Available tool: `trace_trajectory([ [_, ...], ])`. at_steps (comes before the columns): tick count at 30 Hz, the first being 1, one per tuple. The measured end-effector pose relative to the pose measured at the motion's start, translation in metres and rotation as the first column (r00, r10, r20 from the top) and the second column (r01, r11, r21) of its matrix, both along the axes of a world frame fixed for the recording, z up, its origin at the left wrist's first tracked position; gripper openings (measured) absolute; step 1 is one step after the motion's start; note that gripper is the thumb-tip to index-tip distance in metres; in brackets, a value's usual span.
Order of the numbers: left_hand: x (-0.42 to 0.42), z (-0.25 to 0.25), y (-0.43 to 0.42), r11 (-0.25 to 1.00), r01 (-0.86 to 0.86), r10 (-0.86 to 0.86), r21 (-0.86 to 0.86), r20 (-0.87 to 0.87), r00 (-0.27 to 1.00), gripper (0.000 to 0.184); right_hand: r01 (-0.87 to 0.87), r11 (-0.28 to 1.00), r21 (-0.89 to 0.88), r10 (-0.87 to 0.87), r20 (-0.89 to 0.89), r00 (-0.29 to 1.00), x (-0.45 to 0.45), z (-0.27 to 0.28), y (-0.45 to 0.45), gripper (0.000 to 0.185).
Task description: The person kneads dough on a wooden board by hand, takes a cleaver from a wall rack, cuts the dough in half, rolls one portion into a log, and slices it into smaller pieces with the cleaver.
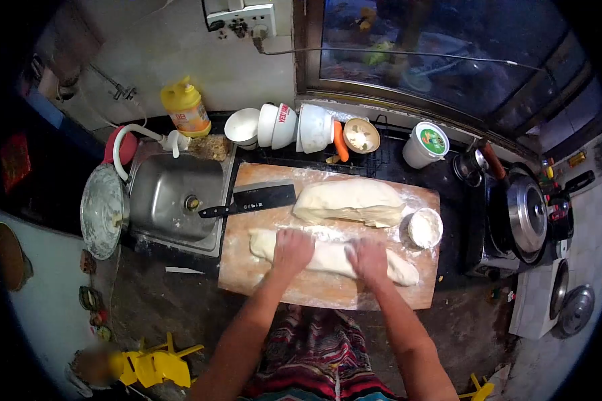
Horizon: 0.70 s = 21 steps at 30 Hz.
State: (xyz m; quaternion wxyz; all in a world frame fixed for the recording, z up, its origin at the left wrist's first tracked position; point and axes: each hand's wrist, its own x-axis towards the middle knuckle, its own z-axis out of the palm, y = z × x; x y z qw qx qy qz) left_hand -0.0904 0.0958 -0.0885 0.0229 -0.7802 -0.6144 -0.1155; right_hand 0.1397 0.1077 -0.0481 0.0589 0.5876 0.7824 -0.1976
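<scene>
A long roll of pale dough (329, 258) lies across the front of a floured wooden board (242, 274). My left hand (294, 250) is closed over the roll left of its middle, fingers curled down its far side. Farther right along the same roll, my right hand (369, 258) grips it in a similar way. Behind the roll rests a thicker slab of dough (348, 200). A black cleaver (264, 196) lies flat at the board's back left, its handle pointing left. Near the right edge stands a small tub of flour (425, 228).
Left of the board is a steel sink (174, 187) with a floured basin (104, 210) by it. Stacked bowls (277, 127), a carrot (341, 142) and a white bucket (427, 144) line the back. A lidded pan (526, 208) sits on the stove at right.
</scene>
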Motion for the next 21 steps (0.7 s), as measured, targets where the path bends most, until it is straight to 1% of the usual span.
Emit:
trace_trajectory([
  [2,-0.005,-0.003,0.028,0.998,-0.004,-0.002,0.068,0.088,0.996,0.024,0.111,0.99,-0.083,-0.114,-0.037,0.993,-0.003,-0.001,0.035,0.043],
  [3,-0.006,-0.004,0.031,0.995,-0.004,-0.009,0.099,0.132,0.991,0.025,0.168,0.977,-0.129,-0.176,-0.052,0.983,-0.003,-0.001,0.038,0.043],
  [5,-0.014,-0.001,0.015,0.983,0.084,-0.101,0.164,0.093,0.991,0.023,0.037,0.999,0.031,-0.032,-0.143,0.989,0.002,0.003,0.023,0.039],
  [6,-0.019,0.009,0.004,0.972,0.134,-0.15,0.193,0.073,0.986,0.023,-0.02,0.993,0.112,0.04,-0.177,0.983,0.006,0.004,0.01,0.036],
  [7,-0.025,0.021,-0.013,0.978,0.15,-0.162,0.143,0.078,0.984,0.021,-0.052,0.969,0.243,0.091,-0.151,0.984,0.015,-0.004,-0.014,0.039],
  [8,-0.03,0.038,-0.033,0.982,0.168,-0.176,0.09,0.088,0.98,0.02,-0.071,0.951,0.3,0.121,-0.152,0.981,0.02,0.005,-0.042,0.044],
  [9,-0.035,0.043,-0.05,0.979,0.18,-0.19,0.098,0.102,0.976,0.018,-0.096,0.918,0.385,0.174,-0.174,0.969,0.029,0.006,-0.071,0.048],
  [10,-0.043,0.044,-0.065,0.976,0.191,-0.203,0.107,0.113,0.973,0.016,-0.076,0.904,0.422,0.195,-0.247,0.949,0.034,0.003,-0.098,0.048],
  [11,-0.049,0.032,-0.079,0.972,0.176,-0.196,0.155,0.13,0.972,0.015,-0.07,0.887,0.456,0.203,-0.249,0.947,0.038,-0.005,-0.125,0.047],
  [12,-0.054,0.012,-0.089,0.966,0.156,-0.187,0.205,0.146,0.971,0.014,-0.093,0.89,0.447,0.19,-0.175,0.966,0.04,-0.014,-0.147,0.046],
  [13,-0.059,-0.003,-0.09,0.958,0.131,-0.177,0.256,0.166,0.97,0.013,-0.103,0.894,0.435,0.198,-0.18,0.964,0.044,-0.025,-0.16,0.044],
  [14,-0.063,-0.01,-0.08,0.963,0.097,-0.133,0.252,0.128,0.983,0.012,-0.115,0.9,0.42,0.208,-0.183,0.961,0.048,-0.033,-0.164,0.042],
  [16,-0.068,-0.018,-0.05,0.971,0.04,-0.054,0.236,0.053,0.997,0.011,-0.062,0.916,0.397,0.13,-0.149,0.98,0.043,-0.026,-0.133,0.039],
  [17,-0.066,-0.015,-0.032,0.991,-0.034,0.025,0.127,0.069,0.997,0.013,-0.037,0.928,0.372,0.094,-0.135,0.986,0.04,-0.02,-0.119,0.037],
  [18,-0.066,-0.011,-0.013,0.994,-0.107,0.105,0.022,0.069,0.992,0.016,0.028,0.944,0.33,0.008,-0.107,0.994,0.042,-0.033,-0.101,0.035],
  [19,-0.067,-0.013,-0.003,0.988,-0.149,0.144,0.028,0.139,0.98,0.018,0.136,0.964,0.228,-0.109,-0.127,0.986,0.031,-0.009,-0.075,0.032],
  [21,-0.069,-0.018,0.016,0.974,-0.224,0.203,0.043,0.279,0.939,0.022,0.293,0.936,0.195,-0.239,-0.258,0.936,0.028,-0.004,-0.049,0.03],
])
